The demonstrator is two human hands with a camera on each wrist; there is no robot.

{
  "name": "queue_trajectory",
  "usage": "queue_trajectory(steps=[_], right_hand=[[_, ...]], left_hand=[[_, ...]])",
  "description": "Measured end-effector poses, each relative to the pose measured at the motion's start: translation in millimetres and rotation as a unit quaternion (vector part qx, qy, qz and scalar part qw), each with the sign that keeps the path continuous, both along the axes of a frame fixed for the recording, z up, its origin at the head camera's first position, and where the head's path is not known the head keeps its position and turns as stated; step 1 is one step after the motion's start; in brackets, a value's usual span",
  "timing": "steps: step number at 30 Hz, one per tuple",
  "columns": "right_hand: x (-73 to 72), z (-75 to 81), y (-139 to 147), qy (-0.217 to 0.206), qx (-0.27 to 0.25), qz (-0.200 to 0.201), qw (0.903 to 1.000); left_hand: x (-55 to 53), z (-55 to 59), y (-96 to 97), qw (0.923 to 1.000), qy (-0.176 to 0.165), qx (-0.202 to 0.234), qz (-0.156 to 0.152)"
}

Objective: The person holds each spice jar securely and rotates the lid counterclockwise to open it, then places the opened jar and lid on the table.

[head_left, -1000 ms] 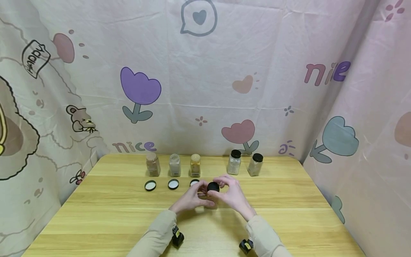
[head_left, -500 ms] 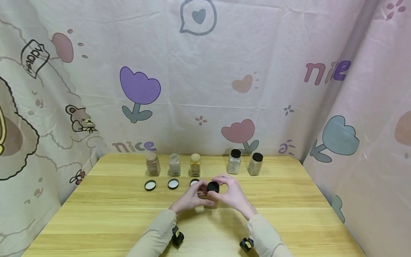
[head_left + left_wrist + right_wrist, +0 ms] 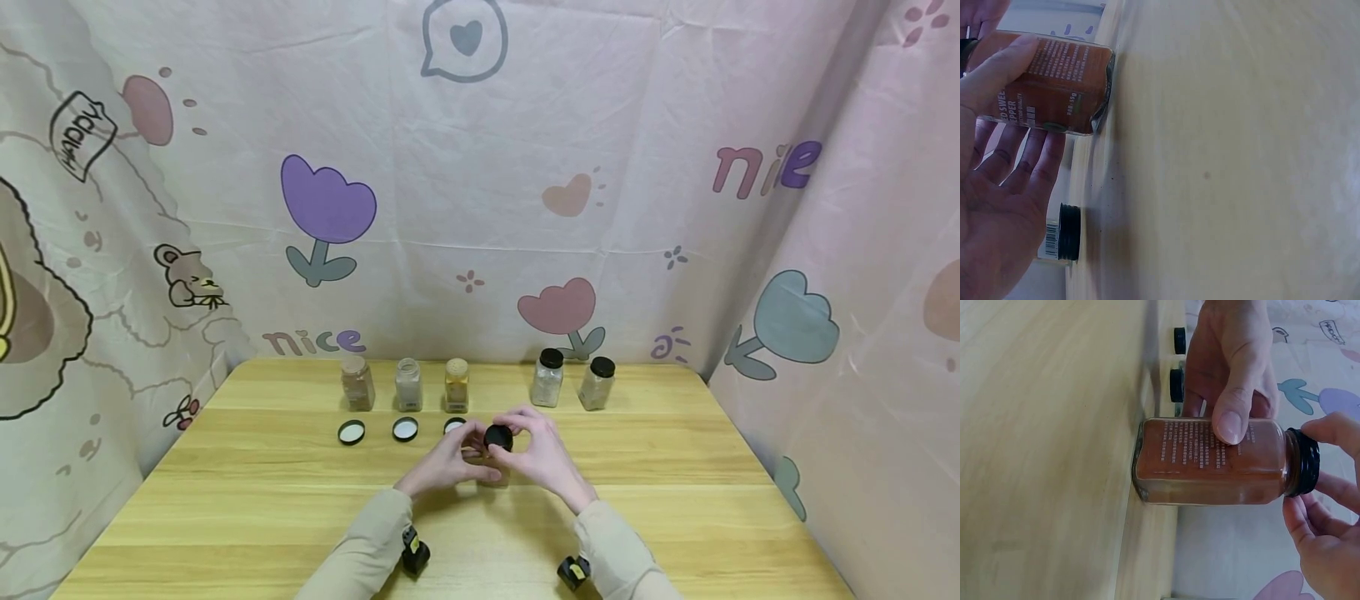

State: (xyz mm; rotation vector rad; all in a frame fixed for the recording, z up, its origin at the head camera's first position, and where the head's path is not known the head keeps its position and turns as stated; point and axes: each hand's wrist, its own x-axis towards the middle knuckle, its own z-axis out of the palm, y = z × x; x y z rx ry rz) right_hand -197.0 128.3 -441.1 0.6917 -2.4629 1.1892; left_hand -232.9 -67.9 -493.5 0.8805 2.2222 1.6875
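Note:
In the middle of the table stands a glass spice jar (image 3: 1210, 462) of reddish-brown powder, its label partly reading "sweet pepper". My left hand (image 3: 448, 465) holds the jar's body from the left, thumb across the near face. On the jar's neck sits a black lid (image 3: 1307, 462), which my right hand (image 3: 546, 454) grips with thumb and fingers at its rim. In the left wrist view the label of the jar (image 3: 1054, 81) faces the camera, and its base is on or just above the wood; I cannot tell which.
Behind stand three lidless jars: brown (image 3: 357, 387), whitish (image 3: 408, 390) and yellow (image 3: 457, 390). Before them lie three upturned black lids (image 3: 351, 432), (image 3: 405, 429), one partly behind my left hand. Two black-capped jars (image 3: 547, 385), (image 3: 597, 387) stand at back right of the wooden table (image 3: 675, 500).
My right thumb and fingers have shifted very slightly at the lid's rim. The left hand and the jar stay in place.

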Motion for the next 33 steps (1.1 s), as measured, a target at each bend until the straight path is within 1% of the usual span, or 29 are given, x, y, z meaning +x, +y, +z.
queue_trajectory(steps=[4, 11, 16, 20, 25, 27, 33], right_hand=[[-0.8, -0.7, 0.8, -0.008, -0.005, 0.010, 0.9999], [1.2, 0.1, -0.8, -0.025, -0.039, -0.016, 0.9988], [1.5, -0.4, -2.5, -0.022, -0.040, -0.026, 0.9986], [1.2, -0.6, -2.5, -0.024, -0.035, -0.020, 0.9989], [0.0, -1.9, -0.8, -0.012, -0.026, -0.001, 0.9996], [0.3, -1.9, -0.5, -0.015, -0.027, 0.001, 0.9995], [1.7, -2.1, -2.5, -0.028, -0.035, -0.027, 0.9987]], left_hand=[[0.7, 1.3, 0.0, 1.0000, 0.001, -0.001, 0.000], [1.5, 3.3, 0.1, 0.9999, -0.006, 0.012, 0.000], [1.8, 3.0, 0.0, 0.9999, -0.007, 0.011, 0.000], [2.0, 2.7, 0.1, 1.0000, -0.005, 0.006, -0.001], [1.8, 2.7, 0.1, 1.0000, -0.001, -0.001, 0.001], [2.0, 2.6, 0.1, 1.0000, -0.003, 0.001, 0.000], [2.2, 1.9, 0.3, 0.9999, -0.009, 0.009, 0.000]])
